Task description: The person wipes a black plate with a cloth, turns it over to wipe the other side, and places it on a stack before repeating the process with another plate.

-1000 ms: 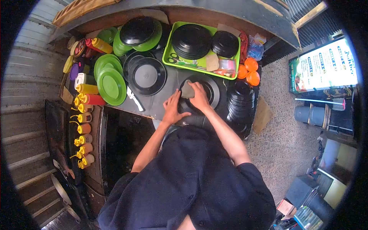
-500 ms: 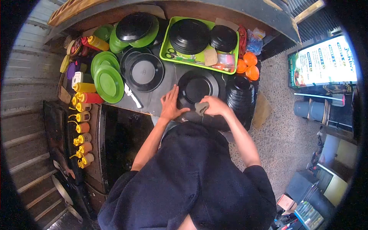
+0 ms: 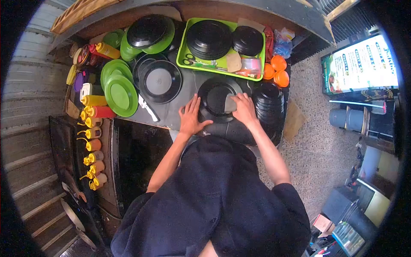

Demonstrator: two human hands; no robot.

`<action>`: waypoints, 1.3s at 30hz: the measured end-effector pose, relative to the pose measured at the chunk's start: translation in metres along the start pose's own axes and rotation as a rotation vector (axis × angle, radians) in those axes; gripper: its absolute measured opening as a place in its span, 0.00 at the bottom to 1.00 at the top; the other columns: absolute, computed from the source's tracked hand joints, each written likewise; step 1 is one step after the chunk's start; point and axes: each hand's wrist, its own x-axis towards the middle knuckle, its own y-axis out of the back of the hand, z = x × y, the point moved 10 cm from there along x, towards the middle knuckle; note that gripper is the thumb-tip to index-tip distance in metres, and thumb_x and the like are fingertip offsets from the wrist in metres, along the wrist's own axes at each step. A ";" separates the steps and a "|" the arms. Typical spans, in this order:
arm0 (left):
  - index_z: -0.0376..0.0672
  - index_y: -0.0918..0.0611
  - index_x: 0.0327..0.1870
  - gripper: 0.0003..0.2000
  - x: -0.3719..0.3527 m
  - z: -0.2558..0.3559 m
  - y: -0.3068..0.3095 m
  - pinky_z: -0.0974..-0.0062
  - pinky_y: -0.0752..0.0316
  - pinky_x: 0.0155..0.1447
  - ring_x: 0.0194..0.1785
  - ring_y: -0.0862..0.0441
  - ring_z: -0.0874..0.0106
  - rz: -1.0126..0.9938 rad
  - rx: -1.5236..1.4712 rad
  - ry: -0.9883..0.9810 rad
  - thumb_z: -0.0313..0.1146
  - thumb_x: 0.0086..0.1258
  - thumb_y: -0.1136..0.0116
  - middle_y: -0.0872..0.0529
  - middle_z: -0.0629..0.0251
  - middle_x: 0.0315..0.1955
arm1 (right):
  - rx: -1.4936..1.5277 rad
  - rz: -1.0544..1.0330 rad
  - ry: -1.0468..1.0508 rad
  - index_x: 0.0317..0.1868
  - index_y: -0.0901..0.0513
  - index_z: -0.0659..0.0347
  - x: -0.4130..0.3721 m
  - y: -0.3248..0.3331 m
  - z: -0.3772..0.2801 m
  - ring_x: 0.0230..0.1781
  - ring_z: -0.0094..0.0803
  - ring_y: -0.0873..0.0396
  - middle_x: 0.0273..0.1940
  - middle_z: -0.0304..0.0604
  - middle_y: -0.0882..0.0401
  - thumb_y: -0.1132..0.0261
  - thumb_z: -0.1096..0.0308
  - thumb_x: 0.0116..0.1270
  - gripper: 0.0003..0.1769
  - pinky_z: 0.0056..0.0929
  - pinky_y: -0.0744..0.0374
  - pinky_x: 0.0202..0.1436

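Note:
A black plate (image 3: 212,99) lies on the dark tabletop (image 3: 188,79) in front of me. At its left edge my left hand (image 3: 191,116) rests with the fingers spread and the thumb pointing right. My right hand (image 3: 245,109) grips a grey cloth (image 3: 230,104) against the right part of the plate. Just right of that hand rises a stack of black bowls (image 3: 269,103). Left of my left hand are black plates with grey centres (image 3: 159,82), green plates (image 3: 120,96) and a white-handled knife (image 3: 147,109).
A green tray (image 3: 181,55) at the back holds black plates, scissors and small packets. Orange cups (image 3: 280,78) stand right of it. Sauce bottles (image 3: 93,132) line the left side. A raised shelf edge (image 3: 239,5) runs along the back.
My right hand has moved up from the plate's lower rim to its right side, taking the cloth with it. My left hand has stayed at the left edge.

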 end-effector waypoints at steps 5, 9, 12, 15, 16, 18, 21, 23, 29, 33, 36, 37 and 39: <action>0.42 0.37 0.86 0.66 0.000 -0.002 -0.005 0.46 0.45 0.80 0.84 0.36 0.58 0.002 -0.073 0.041 0.67 0.46 0.18 0.40 0.60 0.88 | 0.244 -0.091 0.079 0.56 0.07 0.57 -0.026 -0.018 -0.017 0.55 0.48 0.20 0.47 0.43 0.16 0.26 0.76 0.46 0.30 0.44 0.21 0.62; 0.42 0.36 0.85 0.66 0.000 -0.009 -0.012 0.45 0.47 0.81 0.85 0.38 0.57 -0.006 -0.148 0.070 0.60 0.41 0.14 0.42 0.59 0.88 | 0.453 -0.103 0.164 0.57 0.08 0.59 -0.010 -0.055 -0.044 0.53 0.49 0.20 0.48 0.45 0.15 0.26 0.77 0.46 0.31 0.43 0.21 0.62; 0.42 0.36 0.85 0.67 -0.001 -0.005 -0.007 0.46 0.48 0.81 0.85 0.38 0.57 0.034 -0.159 0.052 0.60 0.41 0.13 0.41 0.59 0.88 | 0.602 -0.060 0.108 0.58 0.09 0.62 0.010 -0.066 -0.056 0.55 0.48 0.18 0.52 0.48 0.14 0.29 0.79 0.48 0.30 0.41 0.20 0.62; 0.42 0.36 0.85 0.66 0.001 -0.006 -0.006 0.46 0.49 0.82 0.85 0.39 0.56 0.011 -0.202 0.065 0.57 0.42 0.12 0.40 0.59 0.88 | 0.802 -0.158 -0.015 0.59 0.10 0.64 0.026 -0.074 -0.029 0.57 0.45 0.15 0.52 0.50 0.13 0.31 0.78 0.51 0.29 0.39 0.19 0.63; 0.42 0.36 0.85 0.66 0.001 -0.005 -0.004 0.46 0.49 0.82 0.85 0.39 0.56 0.008 -0.204 0.057 0.57 0.42 0.12 0.40 0.59 0.88 | 0.829 -0.093 -0.131 0.60 0.11 0.64 0.025 -0.060 -0.014 0.55 0.42 0.12 0.51 0.49 0.11 0.31 0.76 0.55 0.28 0.36 0.18 0.61; 0.42 0.38 0.86 0.62 0.002 -0.008 -0.005 0.48 0.48 0.82 0.86 0.41 0.54 -0.053 -0.218 0.069 0.54 0.50 0.14 0.41 0.56 0.88 | 1.007 -0.060 -0.469 0.58 0.11 0.65 0.015 -0.046 0.018 0.51 0.33 0.12 0.49 0.44 0.08 0.32 0.72 0.63 0.22 0.33 0.18 0.59; 0.40 0.33 0.84 0.52 0.004 -0.024 -0.002 0.53 0.29 0.72 0.75 0.24 0.54 0.097 -0.272 0.068 0.53 0.61 0.18 0.33 0.51 0.83 | 1.160 0.171 -0.482 0.58 0.11 0.63 -0.007 -0.020 0.063 0.51 0.30 0.13 0.51 0.40 0.08 0.36 0.68 0.72 0.18 0.31 0.19 0.59; 0.39 0.30 0.81 0.46 0.007 -0.046 -0.014 0.59 0.24 0.63 0.63 0.18 0.59 0.068 -0.437 0.273 0.51 0.66 0.21 0.24 0.50 0.73 | 1.145 0.214 -0.546 0.58 0.12 0.65 -0.025 -0.004 0.066 0.53 0.32 0.13 0.52 0.42 0.09 0.36 0.65 0.71 0.19 0.33 0.19 0.61; 0.35 0.19 0.69 0.28 0.024 -0.077 -0.045 0.73 0.20 0.43 0.34 0.16 0.75 -0.130 -0.834 0.637 0.50 0.82 0.36 0.09 0.61 0.39 | 0.585 0.264 -0.483 0.48 0.10 0.69 -0.041 0.016 0.046 0.58 0.57 0.16 0.54 0.64 0.14 0.31 0.61 0.63 0.20 0.43 0.21 0.67; 0.36 0.18 0.62 0.26 0.023 -0.075 -0.048 0.73 0.20 0.44 0.36 0.15 0.76 -0.216 -1.023 0.729 0.54 0.87 0.45 0.07 0.59 0.41 | 0.718 0.081 -0.580 0.47 0.10 0.70 -0.036 0.004 0.041 0.55 0.61 0.12 0.48 0.67 0.10 0.32 0.60 0.62 0.21 0.48 0.18 0.62; 0.36 0.21 0.64 0.28 0.014 -0.082 -0.031 0.70 0.19 0.48 0.40 0.12 0.72 -0.175 -1.062 0.744 0.57 0.88 0.49 0.06 0.55 0.44 | 0.863 0.058 -0.718 0.53 0.13 0.70 -0.049 -0.010 0.061 0.50 0.42 0.11 0.47 0.51 0.08 0.35 0.60 0.67 0.23 0.39 0.17 0.57; 0.36 0.21 0.64 0.28 0.009 -0.084 -0.024 0.70 0.19 0.48 0.40 0.12 0.72 -0.177 -1.061 0.749 0.57 0.88 0.49 0.06 0.55 0.44 | 1.023 0.072 -0.765 0.54 0.13 0.68 -0.055 -0.006 0.058 0.49 0.40 0.11 0.48 0.47 0.08 0.36 0.60 0.68 0.21 0.38 0.17 0.57; 0.38 0.23 0.65 0.28 0.001 -0.087 -0.007 0.70 0.19 0.52 0.45 0.10 0.68 -0.108 -1.299 0.797 0.58 0.88 0.52 0.06 0.53 0.45 | 1.398 0.148 -0.708 0.50 0.10 0.64 -0.058 -0.027 0.074 0.50 0.29 0.14 0.49 0.39 0.10 0.41 0.63 0.73 0.18 0.32 0.20 0.57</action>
